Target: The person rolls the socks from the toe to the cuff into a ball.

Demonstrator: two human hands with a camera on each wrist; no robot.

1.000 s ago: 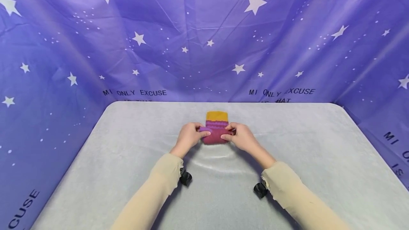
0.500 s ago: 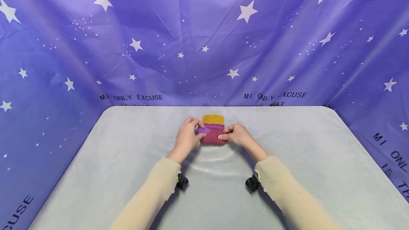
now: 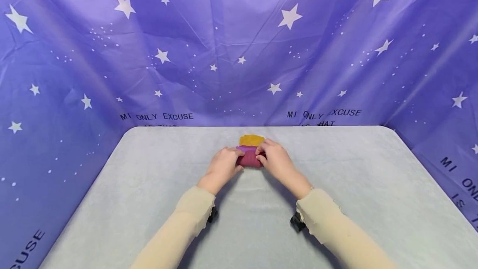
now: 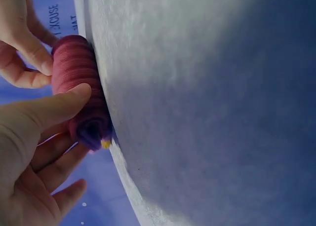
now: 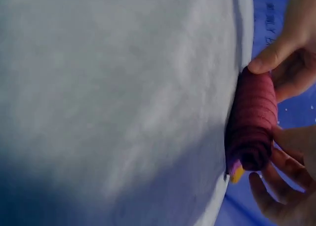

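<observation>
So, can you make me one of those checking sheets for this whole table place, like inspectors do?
Surface: pale grey table, with the cloth near its far edge.
Job's things: one cloth, rolled up on the near side in maroon, with purple showing and a yellow end lying beyond the roll.
Clutter: nothing seen.
Grippers: two bare hands; the left hand holds the roll between thumb and fingers, the right hand touches it, pinching or not is unclear.
Cables: nothing seen.
Surroundings: blue-purple curtain with white stars and black lettering; cream sleeves, with a black device by each cuff.
</observation>
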